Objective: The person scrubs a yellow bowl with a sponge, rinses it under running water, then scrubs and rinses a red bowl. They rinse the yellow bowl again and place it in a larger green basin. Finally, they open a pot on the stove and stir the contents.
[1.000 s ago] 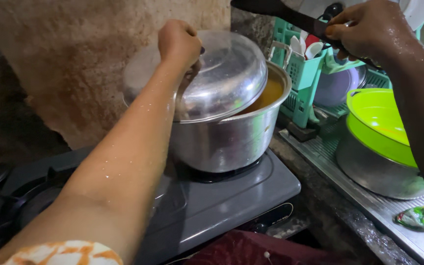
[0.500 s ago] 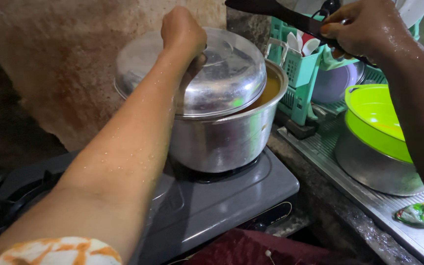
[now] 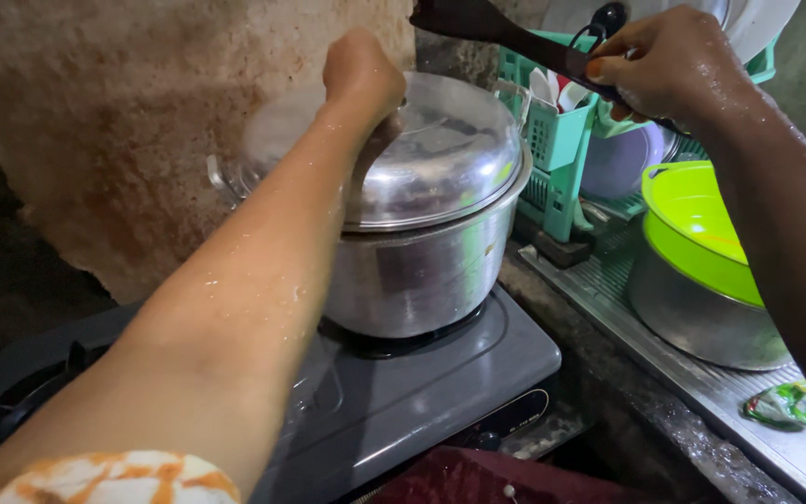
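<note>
Domed shiny metal lid [image 3: 440, 154] sits closed on the steel pot [image 3: 422, 275].

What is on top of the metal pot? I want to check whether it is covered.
A domed metal lid covers the pot, gripped by the left hand. The pot's contents are hidden.

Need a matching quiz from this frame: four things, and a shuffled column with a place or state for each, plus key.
Things:
1. lid
2. dark spatula
3. green bowl
4. pot

Places or states:
A. sits on the stove burner
B. rests in a steel bowl on the counter
C. held by the left hand, on the pot
D. held up in the right hand

Pairs: 1-C, 2-D, 3-B, 4-A

The left hand grips the lid's top; the right hand holds the spatula near the teal rack. The stove is grey.
</note>
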